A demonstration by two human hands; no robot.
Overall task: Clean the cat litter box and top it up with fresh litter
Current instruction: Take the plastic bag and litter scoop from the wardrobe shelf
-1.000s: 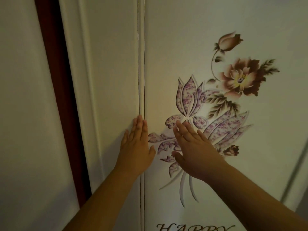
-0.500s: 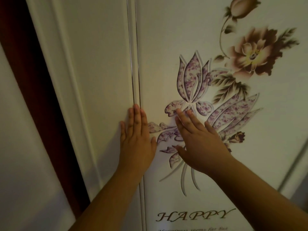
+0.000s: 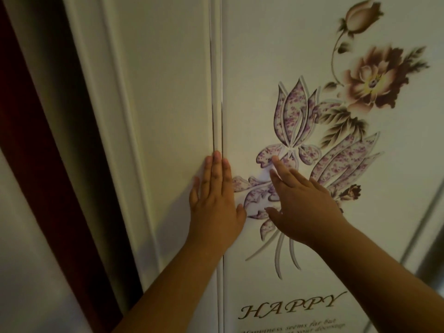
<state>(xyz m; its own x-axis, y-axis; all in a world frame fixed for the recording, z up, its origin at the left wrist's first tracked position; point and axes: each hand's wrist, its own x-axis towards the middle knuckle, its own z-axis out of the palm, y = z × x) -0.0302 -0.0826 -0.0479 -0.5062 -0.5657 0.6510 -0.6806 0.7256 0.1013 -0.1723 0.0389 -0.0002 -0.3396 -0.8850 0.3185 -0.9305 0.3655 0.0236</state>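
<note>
No litter box or litter is in view. Two white door panels fill the head view. My left hand (image 3: 215,200) lies flat with straight fingers over the vertical seam (image 3: 217,92) between the plain left panel (image 3: 168,92) and the right panel (image 3: 276,56). My right hand (image 3: 300,203) presses flat on the right panel, its fingers spread over a purple flower decoration (image 3: 295,116). Neither hand holds anything.
The right panel carries brown flowers (image 3: 370,82) and the word HAPPY (image 3: 290,307) lower down. A white door frame (image 3: 115,116) and a dark red strip (image 3: 36,152) run along the left. A grey metal edge (image 3: 427,236) shows at the far right.
The camera has moved closer and tilted down, so the HAPPY lettering came into view. Both hands stay flat on the panels in nearly the same spots.
</note>
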